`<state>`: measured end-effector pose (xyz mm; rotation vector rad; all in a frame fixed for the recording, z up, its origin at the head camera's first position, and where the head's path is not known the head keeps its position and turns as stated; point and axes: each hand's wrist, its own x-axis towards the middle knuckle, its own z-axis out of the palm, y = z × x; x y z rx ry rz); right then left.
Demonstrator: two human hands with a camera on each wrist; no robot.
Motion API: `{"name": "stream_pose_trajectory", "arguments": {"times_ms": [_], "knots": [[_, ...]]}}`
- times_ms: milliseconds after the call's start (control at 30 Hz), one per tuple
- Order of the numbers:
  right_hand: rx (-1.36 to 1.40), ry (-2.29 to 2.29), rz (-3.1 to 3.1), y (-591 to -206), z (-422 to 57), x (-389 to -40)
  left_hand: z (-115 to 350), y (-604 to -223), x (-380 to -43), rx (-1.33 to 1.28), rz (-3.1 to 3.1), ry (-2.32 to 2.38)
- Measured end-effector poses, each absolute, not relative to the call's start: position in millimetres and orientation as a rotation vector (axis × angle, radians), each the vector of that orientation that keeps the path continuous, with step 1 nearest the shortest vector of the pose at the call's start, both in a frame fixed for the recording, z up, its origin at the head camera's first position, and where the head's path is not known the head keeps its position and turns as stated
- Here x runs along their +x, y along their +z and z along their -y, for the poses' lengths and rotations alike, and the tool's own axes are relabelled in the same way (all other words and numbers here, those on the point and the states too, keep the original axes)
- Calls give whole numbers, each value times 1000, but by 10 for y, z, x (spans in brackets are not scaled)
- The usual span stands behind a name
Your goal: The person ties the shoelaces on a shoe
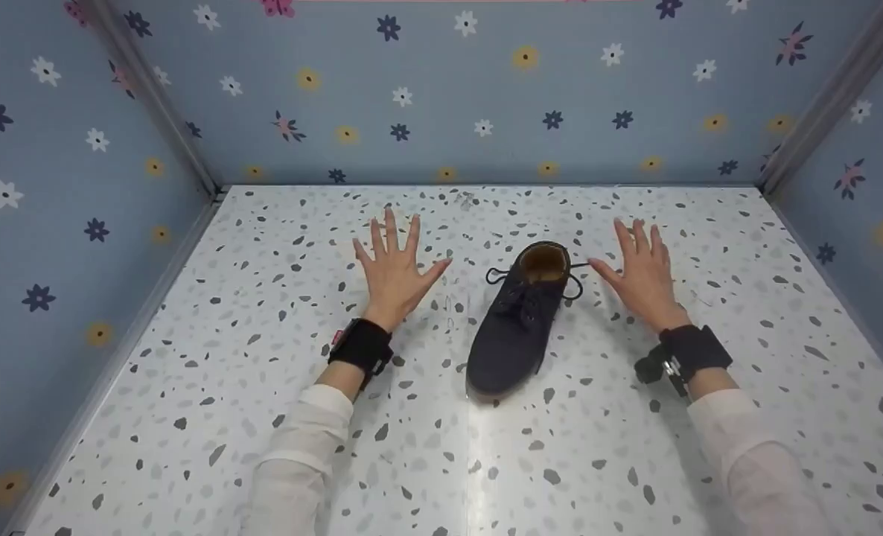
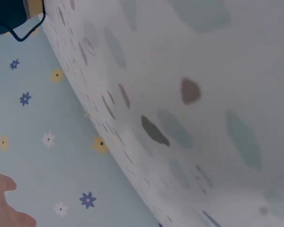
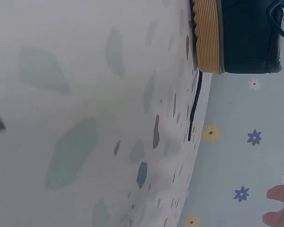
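A dark navy lace-up shoe point(image 1: 512, 335) sits upright on the speckled table, its toe toward me and its tan-lined opening at the far end. Its laces are tied in a bow, with loops out to both sides. To its left my left hand point(image 1: 394, 283) is spread with straight fingers, apart from the shoe. On the other side my right hand point(image 1: 641, 281) is also spread, its thumb tip right by a lace end. Neither hand holds anything. The right wrist view shows the shoe's ribbed tan sole point(image 3: 208, 38) and a dark lace end point(image 3: 195, 106) lying on the table.
The white speckled table point(image 1: 211, 357) is bounded by blue floral panels at the back point(image 1: 441, 74), left point(image 1: 39, 223) and right point(image 1: 858, 179). Grey metal posts stand in the two back corners. Both wrists wear black straps.
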<state>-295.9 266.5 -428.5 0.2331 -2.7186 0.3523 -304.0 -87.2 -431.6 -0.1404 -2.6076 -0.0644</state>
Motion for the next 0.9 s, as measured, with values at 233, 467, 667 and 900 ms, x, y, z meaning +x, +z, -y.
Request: {"name": "stream_pose_trajectory", "arguments": {"times_ms": [233, 467, 667, 900], "knots": [[316, 477, 2713, -4282, -2509, -2988, 614, -4282, -2935, -247, 2639, -59], [378, 602, 2724, -4302, -2381, -2989, 445, -4309, -2853, -350, 2655, -42], [404, 634, 2734, -4309, -2315, -2994, 382, -4348, -2812, -375, 2668, -43], [428, 703, 2765, -4327, -2244, -3005, 316, -4395, -2728, -400, 2728, 15]]}}
